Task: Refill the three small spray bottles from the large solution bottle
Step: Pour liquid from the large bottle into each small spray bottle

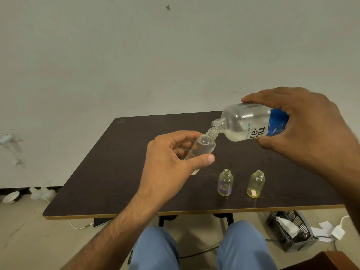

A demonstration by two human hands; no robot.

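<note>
Left hand (171,158) grips a tilted small bottle (202,148), right hand (303,121) grips the large bottle (251,122), necks touching above the table (120,172).

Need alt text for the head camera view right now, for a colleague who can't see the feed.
The right hand tips the large solution bottle mouth-to-mouth against a small clear bottle held tilted in the left hand. Two uncapped yellowish small bottles stand upright on the dark table.
</note>
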